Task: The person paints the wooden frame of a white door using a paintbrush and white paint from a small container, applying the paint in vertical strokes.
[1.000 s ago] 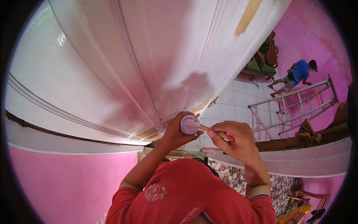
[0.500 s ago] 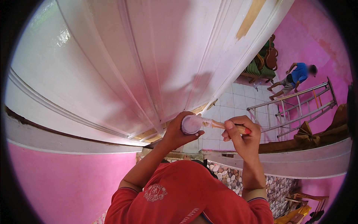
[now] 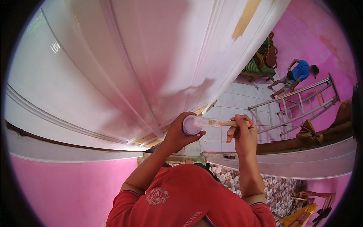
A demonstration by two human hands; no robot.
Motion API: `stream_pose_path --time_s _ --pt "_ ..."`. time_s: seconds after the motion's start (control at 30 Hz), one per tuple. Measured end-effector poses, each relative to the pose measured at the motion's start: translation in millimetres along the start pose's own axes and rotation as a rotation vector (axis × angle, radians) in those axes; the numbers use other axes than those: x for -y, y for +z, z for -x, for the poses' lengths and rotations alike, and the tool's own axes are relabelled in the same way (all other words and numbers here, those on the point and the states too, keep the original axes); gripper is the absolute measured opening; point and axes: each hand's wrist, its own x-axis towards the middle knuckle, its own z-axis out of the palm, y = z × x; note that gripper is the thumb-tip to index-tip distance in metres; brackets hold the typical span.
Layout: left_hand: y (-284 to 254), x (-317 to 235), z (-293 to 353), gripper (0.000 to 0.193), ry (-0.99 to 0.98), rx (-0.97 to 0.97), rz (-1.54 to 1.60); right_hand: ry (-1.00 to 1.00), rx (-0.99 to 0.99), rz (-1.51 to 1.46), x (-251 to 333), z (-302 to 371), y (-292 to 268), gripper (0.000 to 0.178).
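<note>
My left hand (image 3: 177, 132) is wrapped round a small round cup of pale paint (image 3: 190, 126), its open top facing up. My right hand (image 3: 243, 132) grips a paintbrush (image 3: 223, 123) by its wooden handle. The whitish, paint-coated bristles (image 3: 204, 122) point left and lie over the rim of the cup. Close in front of both hands stands a white panelled door (image 3: 151, 56), with bare wood-coloured strips along its lower edge and one patch (image 3: 245, 20) near its right side.
A metal ladder (image 3: 298, 102) stands at the right on white floor tiles (image 3: 227, 102). Beyond it, a person in a blue shirt (image 3: 301, 71) walks near a pink wall. A green-cushioned wooden seat (image 3: 261, 70) stands behind the door. Brown curtain cloth (image 3: 310, 132) hangs at the right.
The brush has turned slightly, its bristles now reaching further over the cup. My right hand has shifted a little left and changed its finger hold. The person beyond has taken a different stance.
</note>
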Motion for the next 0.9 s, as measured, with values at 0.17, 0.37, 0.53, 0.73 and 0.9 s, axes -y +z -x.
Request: stream_pose_path --time_s 0.17,0.37,0.53,0.73,0.9 --pt "1.5 -2.4 -6.0 0.063 0.019 0.007 0.020 0.133 -0.010 -0.206 -13.1 -8.1 -10.3 0.022" --pt "3.7 -5.8 -11.8 0.064 0.078 -0.005 -0.041 0.315 -0.013 -0.334 -26.4 -8.7 -14.6 0.022" --pt "1.3 -7.0 -11.2 0.063 0.033 -0.038 -0.057 0.195 -0.029 -0.394 -7.7 -17.7 -12.9 0.021" --pt "-2.7 5.5 -2.9 0.063 0.002 -0.029 -0.062 -0.282 -0.050 -0.254 50.1 -54.5 -6.9 0.021" --pt "-5.4 -0.7 7.4 0.065 0.003 -0.079 -0.096 -0.726 -0.133 0.073 84.5 -96.0 1.0 0.025"
